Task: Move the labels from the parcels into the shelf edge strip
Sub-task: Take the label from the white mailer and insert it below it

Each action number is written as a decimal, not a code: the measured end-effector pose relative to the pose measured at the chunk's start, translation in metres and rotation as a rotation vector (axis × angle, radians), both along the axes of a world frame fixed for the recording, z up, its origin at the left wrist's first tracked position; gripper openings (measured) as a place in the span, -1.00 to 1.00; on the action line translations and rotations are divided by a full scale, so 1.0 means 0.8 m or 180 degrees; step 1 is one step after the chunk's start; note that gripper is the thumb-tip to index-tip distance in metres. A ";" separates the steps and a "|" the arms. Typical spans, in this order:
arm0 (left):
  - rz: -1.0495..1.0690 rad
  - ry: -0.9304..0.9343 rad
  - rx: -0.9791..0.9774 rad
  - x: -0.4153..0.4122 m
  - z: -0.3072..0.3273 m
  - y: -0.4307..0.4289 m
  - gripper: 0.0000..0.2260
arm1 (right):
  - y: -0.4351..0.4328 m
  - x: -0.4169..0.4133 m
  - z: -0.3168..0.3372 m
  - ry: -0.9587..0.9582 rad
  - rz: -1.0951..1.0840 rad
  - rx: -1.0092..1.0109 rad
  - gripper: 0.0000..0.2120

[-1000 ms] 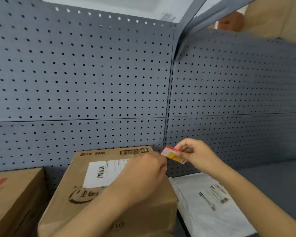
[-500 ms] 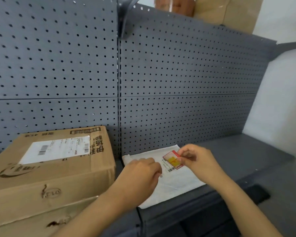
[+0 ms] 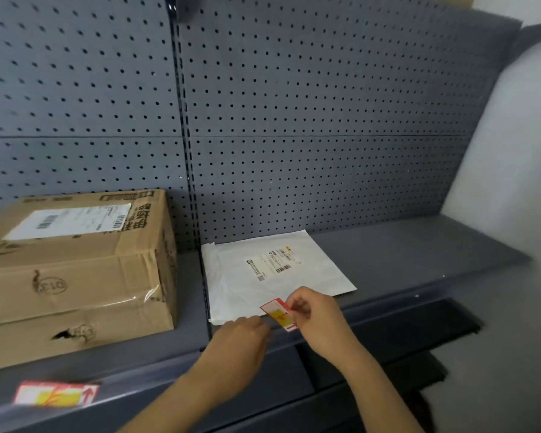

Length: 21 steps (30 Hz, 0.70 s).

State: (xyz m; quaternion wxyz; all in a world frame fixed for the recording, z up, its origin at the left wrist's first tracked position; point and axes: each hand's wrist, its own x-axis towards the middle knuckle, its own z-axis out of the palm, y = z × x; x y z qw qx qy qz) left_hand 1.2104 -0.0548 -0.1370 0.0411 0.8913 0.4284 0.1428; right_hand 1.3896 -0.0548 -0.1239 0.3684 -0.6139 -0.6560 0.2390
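My right hand (image 3: 317,320) pinches a small red, white and yellow label (image 3: 278,314) by its right end, just above the front edge strip (image 3: 372,310) of the grey shelf. My left hand (image 3: 238,342) is beside it on the left, fingers curled at the strip and empty as far as I can see. A white poly-bag parcel (image 3: 272,273) lies flat on the shelf just behind the label. A brown cardboard parcel (image 3: 75,270) with a white shipping label stands at the left. A second red and yellow label (image 3: 55,393) sits in the strip at the lower left.
A grey pegboard back wall (image 3: 294,104) rises behind the shelf. Bare shelf surface (image 3: 419,245) lies right of the white parcel. A pale wall (image 3: 512,151) closes the right side. A darker lower shelf (image 3: 403,335) shows beneath.
The view has dropped and shifted right. Both hands came down from the cardboard parcel, over the white parcel, to the shelf's front edge, the right hand still holding the label.
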 end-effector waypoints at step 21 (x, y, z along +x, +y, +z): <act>0.0259 0.0337 0.0129 0.014 -0.060 -0.005 -0.60 | -0.005 0.019 -0.034 -0.0471 0.0052 0.0407 -0.79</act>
